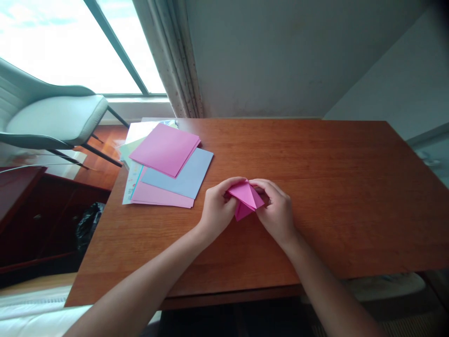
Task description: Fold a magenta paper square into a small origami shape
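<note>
A folded piece of pink origami paper (244, 196) is held between both hands, just above the front middle of the table. Creases divide it into pointed flaps, one of them hanging downward. My left hand (219, 206) grips its left side, with the thumb and fingers closed on the paper. On the right side, my right hand (277, 208) pinches the paper with bent fingers. Some fingertips of both hands are hidden behind the paper.
The wooden table (333, 196) spreads widely to the right. At its left lie stacked sheets: pink paper (164, 149), blue-grey paper (182, 173) and lighter pink paper (164, 196). A pale chair (56, 117) stands beyond the left edge, near a window and curtain (171, 56).
</note>
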`<state>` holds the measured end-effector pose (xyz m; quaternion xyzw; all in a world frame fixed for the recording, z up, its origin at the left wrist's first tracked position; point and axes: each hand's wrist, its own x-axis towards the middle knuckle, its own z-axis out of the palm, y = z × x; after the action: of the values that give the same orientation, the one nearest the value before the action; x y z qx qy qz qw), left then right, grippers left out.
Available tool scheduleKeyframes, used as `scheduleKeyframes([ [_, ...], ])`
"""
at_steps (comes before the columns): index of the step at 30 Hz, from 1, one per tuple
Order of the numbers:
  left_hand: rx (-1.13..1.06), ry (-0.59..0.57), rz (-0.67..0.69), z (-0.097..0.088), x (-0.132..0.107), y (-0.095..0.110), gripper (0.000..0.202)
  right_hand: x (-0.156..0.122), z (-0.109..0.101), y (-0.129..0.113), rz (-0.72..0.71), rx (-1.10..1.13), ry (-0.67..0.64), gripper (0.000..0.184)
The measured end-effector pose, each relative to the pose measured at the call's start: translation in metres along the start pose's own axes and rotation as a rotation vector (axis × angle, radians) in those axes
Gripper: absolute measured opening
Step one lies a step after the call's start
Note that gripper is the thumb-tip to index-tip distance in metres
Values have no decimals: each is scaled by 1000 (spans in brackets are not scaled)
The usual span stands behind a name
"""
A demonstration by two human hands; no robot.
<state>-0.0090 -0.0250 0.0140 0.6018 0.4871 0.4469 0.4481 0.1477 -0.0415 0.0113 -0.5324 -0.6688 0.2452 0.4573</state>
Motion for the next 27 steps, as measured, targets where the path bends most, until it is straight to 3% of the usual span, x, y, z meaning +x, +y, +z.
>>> scheduleKeyframes([
  [5,-224,61,-119,1,2,3,33,-2,2,-2,-68,-52,-7,28],
  [16,-362,93,-287,-1,2,8,24,-8,6,-1,-244,-131,10,44],
  [23,-541,-8,-421,-6,4,5,21,-1,-1,-1,-161,-57,40,29],
  [27,-512,-36,-399,-6,4,5,22,1,-4,-1,-161,-65,42,28],
])
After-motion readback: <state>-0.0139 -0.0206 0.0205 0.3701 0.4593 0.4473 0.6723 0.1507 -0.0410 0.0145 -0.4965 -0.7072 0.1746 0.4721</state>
